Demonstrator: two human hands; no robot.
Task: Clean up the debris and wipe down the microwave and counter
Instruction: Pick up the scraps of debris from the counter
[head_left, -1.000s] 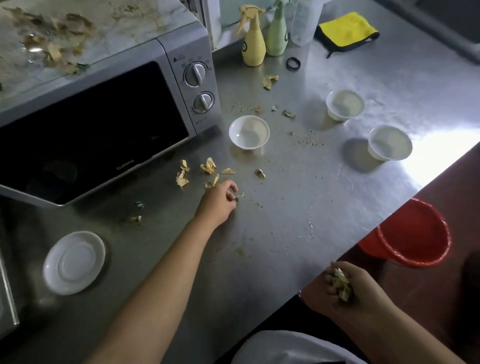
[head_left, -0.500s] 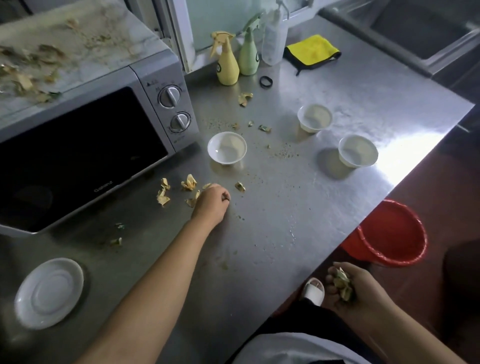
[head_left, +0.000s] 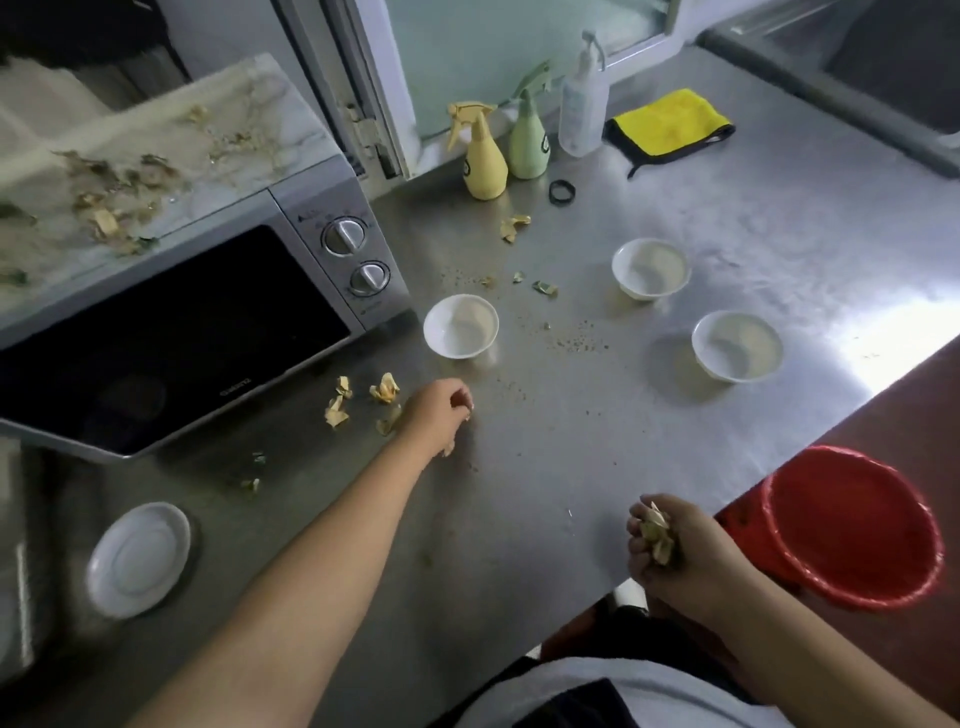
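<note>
Left hand: we see our left hand (head_left: 439, 410) low over the brushed steel worktop (head_left: 597, 467), fingers curled under; whether they pinch a scrap we cannot tell.
Right hand: our right hand (head_left: 675, 545) hangs at the worktop's near edge, fingers closed round a wad of yellowish crumpled paper debris (head_left: 657, 530).
Loose debris: we see several yellow crumpled scraps (head_left: 384, 388) just left of the left hand, two small greenish bits (head_left: 254, 470) nearer the white saucer, a folded scrap (head_left: 514, 227) by the bottles, and fine crumbs (head_left: 576, 338) between the bowls.
Microwave: the silver microwave with a dark glass door and two round dials (head_left: 218, 312) stands at the left; its top carries a pale cloth strewn with brown and yellow debris (head_left: 114, 197).
Bowls: we count three small white ceramic bowls, one (head_left: 461, 326) near the microwave's corner, two (head_left: 649, 267) (head_left: 737, 345) farther right, well apart.
Saucer: a flat white round saucer (head_left: 137, 558) lies near the left edge.
Bottles: a yellow spray bottle (head_left: 483, 156), a pale green spray bottle (head_left: 529, 140) and a clear pump bottle (head_left: 583, 109) stand together by the window.
Cloth: a yellow microfibre cloth with black edging (head_left: 670, 122) lies right of the bottles.
Ring: a small black ring (head_left: 562, 191) lies near the yellow bottle.
Bucket: a red plastic bucket (head_left: 852, 525) sits on the floor beside the worktop, right of the right hand.
</note>
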